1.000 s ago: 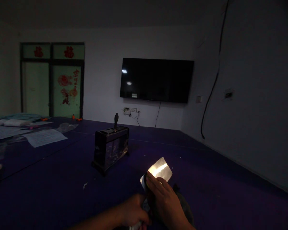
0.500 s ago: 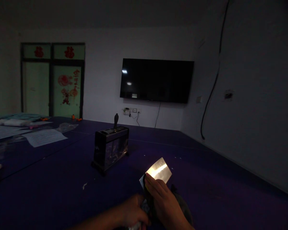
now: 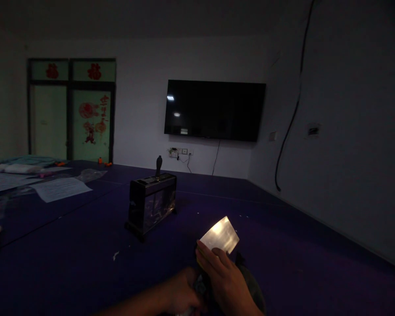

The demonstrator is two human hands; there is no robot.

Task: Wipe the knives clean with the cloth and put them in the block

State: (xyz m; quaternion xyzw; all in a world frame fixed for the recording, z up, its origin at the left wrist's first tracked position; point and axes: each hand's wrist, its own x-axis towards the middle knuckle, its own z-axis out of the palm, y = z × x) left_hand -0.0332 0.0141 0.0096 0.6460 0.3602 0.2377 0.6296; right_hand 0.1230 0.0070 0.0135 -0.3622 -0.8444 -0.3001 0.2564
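Observation:
My right hand (image 3: 226,277) lies with its fingers close together along the lower left edge of a shiny rectangular metal plate (image 3: 221,235), which is tilted and reflects light. A thin yellow edge shows under the fingertips. Beneath this hand is a dark, rounded object (image 3: 255,287), too dim to name. At its lower left, my left hand (image 3: 181,292) is closed, slightly blurred, around something mostly hidden; a pale bit peeks out below. Farther off on the purple table (image 3: 85,259) stands a black and silver box-shaped device (image 3: 156,204) with a dark upright handle on top.
Papers (image 3: 62,188), clear plastic wrap (image 3: 90,174) and folded cloth (image 3: 41,161) lie at the far left. Small orange items (image 3: 100,160) are near the back edge. A white scrap (image 3: 115,255) is left of my hands. A wall (image 3: 349,184) runs along the right; a television (image 3: 215,110) hangs behind.
The metal plate has shifted slightly right and turned a little, so its reflection differs. My right hand's fingers have moved slightly with it. My left hand has moved little.

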